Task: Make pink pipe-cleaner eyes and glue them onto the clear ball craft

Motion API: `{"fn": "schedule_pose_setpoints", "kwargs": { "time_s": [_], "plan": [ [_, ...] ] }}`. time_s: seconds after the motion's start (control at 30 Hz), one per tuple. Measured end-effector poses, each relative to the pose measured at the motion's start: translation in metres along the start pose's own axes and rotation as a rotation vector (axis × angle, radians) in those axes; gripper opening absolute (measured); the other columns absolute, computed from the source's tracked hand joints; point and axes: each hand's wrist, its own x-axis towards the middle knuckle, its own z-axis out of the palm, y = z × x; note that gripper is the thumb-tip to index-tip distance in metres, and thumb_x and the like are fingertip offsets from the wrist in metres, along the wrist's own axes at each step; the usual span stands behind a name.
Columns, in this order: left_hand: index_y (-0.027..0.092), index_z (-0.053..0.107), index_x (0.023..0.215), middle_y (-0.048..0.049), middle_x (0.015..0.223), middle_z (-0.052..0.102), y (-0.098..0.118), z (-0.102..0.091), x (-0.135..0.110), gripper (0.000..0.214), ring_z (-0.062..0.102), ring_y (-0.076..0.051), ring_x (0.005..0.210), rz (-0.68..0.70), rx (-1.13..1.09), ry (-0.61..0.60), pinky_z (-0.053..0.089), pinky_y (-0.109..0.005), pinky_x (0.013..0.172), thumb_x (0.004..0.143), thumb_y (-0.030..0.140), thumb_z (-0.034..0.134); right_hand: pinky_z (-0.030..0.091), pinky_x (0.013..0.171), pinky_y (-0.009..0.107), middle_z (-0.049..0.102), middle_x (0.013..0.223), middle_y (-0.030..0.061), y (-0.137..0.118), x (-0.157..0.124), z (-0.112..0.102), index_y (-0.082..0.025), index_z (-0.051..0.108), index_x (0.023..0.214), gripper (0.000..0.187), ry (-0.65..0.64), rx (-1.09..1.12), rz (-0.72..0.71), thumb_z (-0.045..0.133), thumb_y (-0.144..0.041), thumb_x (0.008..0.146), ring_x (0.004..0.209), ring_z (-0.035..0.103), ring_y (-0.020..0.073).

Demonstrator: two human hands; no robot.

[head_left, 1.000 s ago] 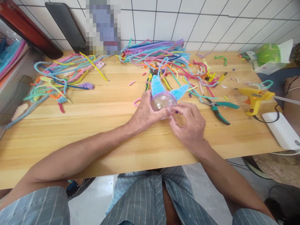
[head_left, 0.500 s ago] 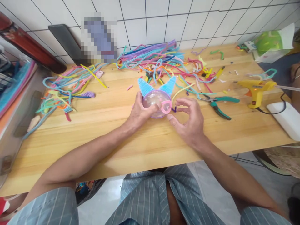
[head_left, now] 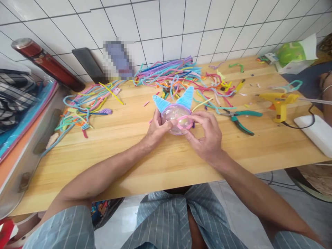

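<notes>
A clear round ball [head_left: 169,113] with a purple rim and two blue pipe-cleaner ears [head_left: 186,98] is held above the wooden table. Around its left side my left hand [head_left: 158,129] is closed, the thumb lying across the front. A pink pipe-cleaner loop [head_left: 184,127] rests against the ball's lower right front. Thumb and fingertips of my right hand [head_left: 206,133] pinch this loop at its right side. Part of the ball is covered by my fingers.
Pipe cleaners [head_left: 168,71] lie heaped at the back, with another tangle [head_left: 88,103] on the left. Pliers [head_left: 242,117] and a yellow hot glue gun [head_left: 278,103] lie at right. A red flask [head_left: 49,65] leans at the back left. Another person's arm [head_left: 327,91] shows at the right edge.
My right hand has moved in from beside the ball and closed its fingertips on the pink loop. The ball has tilted slightly in my left hand. The camera view has shifted.
</notes>
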Motion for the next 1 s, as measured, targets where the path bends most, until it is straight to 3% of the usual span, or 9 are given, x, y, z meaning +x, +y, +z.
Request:
{"fn": "schedule_pose_setpoints", "kwargs": {
  "time_s": [0.4, 1.0],
  "plan": [
    [0.029, 0.058, 0.132, -0.0113, 0.141, 0.077, -0.001, -0.001, -0.001, 0.091, 0.074, -0.036, 0.135, -0.020, 0.034, -0.024, 0.065, -0.048, 0.108, 0.066, 0.081, 0.093, 0.067, 0.095, 0.050, 0.078, 0.117, 0.0092, 0.003, -0.004, -0.001, -0.032, 0.074, 0.135, 0.035, -0.017, -0.056, 0.016, 0.083, -0.036, 0.102, 0.109, 0.077, 0.0303],
    [0.027, 0.060, 0.130, -0.0099, 0.132, 0.080, 0.004, 0.004, -0.013, 0.069, 0.078, -0.032, 0.122, -0.084, 0.027, -0.018, 0.065, -0.046, 0.103, 0.078, 0.064, 0.087, 0.067, 0.091, 0.044, 0.080, 0.111, 0.0103, -0.001, -0.006, 0.000, -0.026, 0.074, 0.131, 0.030, -0.022, -0.041, -0.028, 0.083, -0.030, 0.103, 0.104, 0.077, 0.0277]
  ]
}}
